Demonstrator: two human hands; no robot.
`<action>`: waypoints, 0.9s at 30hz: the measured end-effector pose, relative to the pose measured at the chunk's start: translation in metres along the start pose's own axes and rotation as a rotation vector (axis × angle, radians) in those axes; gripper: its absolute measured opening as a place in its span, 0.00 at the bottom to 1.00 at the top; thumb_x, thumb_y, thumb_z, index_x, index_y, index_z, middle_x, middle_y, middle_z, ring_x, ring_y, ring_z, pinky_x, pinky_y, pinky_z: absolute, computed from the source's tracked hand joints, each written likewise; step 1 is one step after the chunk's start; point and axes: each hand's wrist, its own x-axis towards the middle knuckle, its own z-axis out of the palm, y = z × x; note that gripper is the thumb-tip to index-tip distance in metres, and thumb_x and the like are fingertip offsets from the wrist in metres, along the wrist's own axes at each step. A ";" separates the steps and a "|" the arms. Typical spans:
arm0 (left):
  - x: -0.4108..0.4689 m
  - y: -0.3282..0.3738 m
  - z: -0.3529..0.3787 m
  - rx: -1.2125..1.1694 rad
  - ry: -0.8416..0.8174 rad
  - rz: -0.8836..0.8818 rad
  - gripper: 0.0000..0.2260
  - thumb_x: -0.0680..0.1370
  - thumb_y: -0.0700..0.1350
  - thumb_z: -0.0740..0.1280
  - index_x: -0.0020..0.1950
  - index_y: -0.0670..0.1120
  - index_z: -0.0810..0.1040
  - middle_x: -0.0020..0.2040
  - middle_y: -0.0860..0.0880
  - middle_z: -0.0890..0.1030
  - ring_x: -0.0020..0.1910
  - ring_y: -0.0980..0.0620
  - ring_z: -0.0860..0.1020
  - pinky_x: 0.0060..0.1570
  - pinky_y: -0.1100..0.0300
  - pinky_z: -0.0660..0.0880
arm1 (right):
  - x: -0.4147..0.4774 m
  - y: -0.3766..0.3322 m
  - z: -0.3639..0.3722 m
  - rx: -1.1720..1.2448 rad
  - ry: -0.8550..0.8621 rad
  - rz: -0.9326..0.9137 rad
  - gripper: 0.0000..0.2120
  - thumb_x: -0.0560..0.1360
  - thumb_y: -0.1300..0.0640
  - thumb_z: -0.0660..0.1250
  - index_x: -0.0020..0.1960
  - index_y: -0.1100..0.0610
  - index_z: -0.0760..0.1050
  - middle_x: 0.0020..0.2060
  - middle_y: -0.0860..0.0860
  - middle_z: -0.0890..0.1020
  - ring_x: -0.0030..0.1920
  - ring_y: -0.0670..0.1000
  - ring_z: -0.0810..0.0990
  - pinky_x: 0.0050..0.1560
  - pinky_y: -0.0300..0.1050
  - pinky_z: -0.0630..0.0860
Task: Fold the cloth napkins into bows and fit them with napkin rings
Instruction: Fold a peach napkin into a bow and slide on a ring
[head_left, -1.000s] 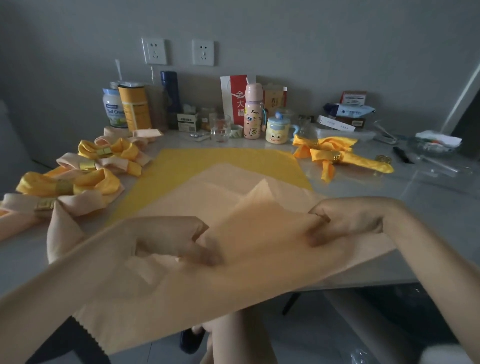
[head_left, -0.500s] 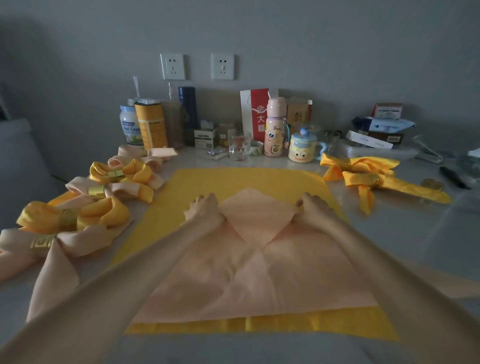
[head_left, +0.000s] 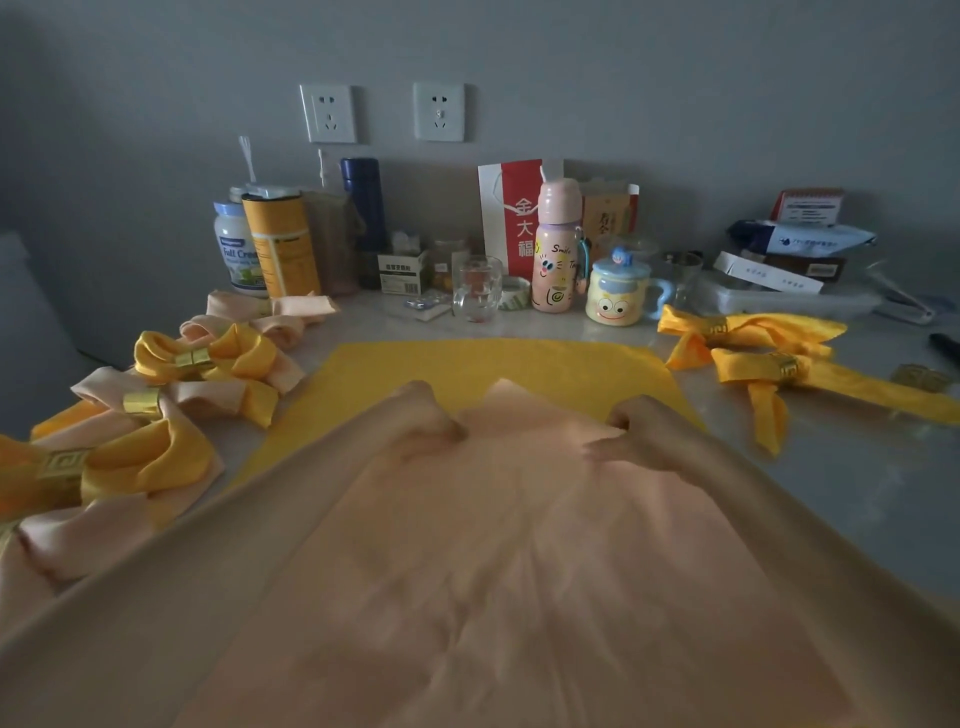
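Centrally, a peach napkin (head_left: 519, 545) is spread flat on the desk (head_left: 857, 509), laid over a yellow napkin (head_left: 519, 364) whose far part shows beyond it. The peach napkin's far edge is held by both hands: the left hand (head_left: 421, 421) is curled on it, and the grip of the right hand (head_left: 639, 436) is closed on the cloth too, with the thumb laid along the fabric. A small peak of cloth is raised between the two hands.

The desk is pale and glossy and is set against a grey wall (head_left: 675, 78), on which two white sockets (head_left: 328, 113) are mounted. Finished bows (head_left: 156, 452) in yellow and peach, banded with gold rings, are piled along the left side. Two yellow bows (head_left: 753, 353) are placed at the right, with a loose gold napkin ring (head_left: 922, 378) near them, though it is blurred.

Along the wall a row of items is lined up: a white jar (head_left: 234, 254), a yellow canister (head_left: 280, 244), a dark blue flask (head_left: 363, 208), a clear glass (head_left: 477, 288), a red and white paper bag (head_left: 511, 218), a pink bottle (head_left: 558, 249) and a lidded mug (head_left: 615, 291) painted with a smiling face. Boxes and packets are stacked at the far right.
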 end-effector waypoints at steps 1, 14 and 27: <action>0.002 0.005 0.000 -0.026 -0.010 0.017 0.23 0.71 0.52 0.73 0.58 0.37 0.77 0.51 0.44 0.78 0.46 0.46 0.77 0.38 0.59 0.71 | -0.001 0.003 -0.003 -0.004 0.014 -0.014 0.22 0.69 0.51 0.74 0.32 0.56 0.62 0.30 0.50 0.65 0.32 0.48 0.63 0.30 0.43 0.54; 0.027 0.061 0.032 -0.502 0.006 0.196 0.24 0.69 0.45 0.76 0.62 0.47 0.74 0.56 0.48 0.75 0.50 0.50 0.74 0.49 0.60 0.71 | 0.007 0.045 -0.019 0.049 0.096 0.092 0.13 0.74 0.51 0.68 0.34 0.57 0.74 0.31 0.50 0.74 0.34 0.49 0.72 0.30 0.41 0.62; 0.058 0.084 0.039 -0.334 0.018 0.223 0.17 0.76 0.54 0.67 0.34 0.45 0.72 0.33 0.50 0.69 0.30 0.53 0.68 0.28 0.62 0.62 | 0.019 0.052 -0.020 -0.088 0.122 0.072 0.16 0.78 0.55 0.62 0.33 0.58 0.70 0.31 0.51 0.72 0.40 0.52 0.73 0.29 0.38 0.59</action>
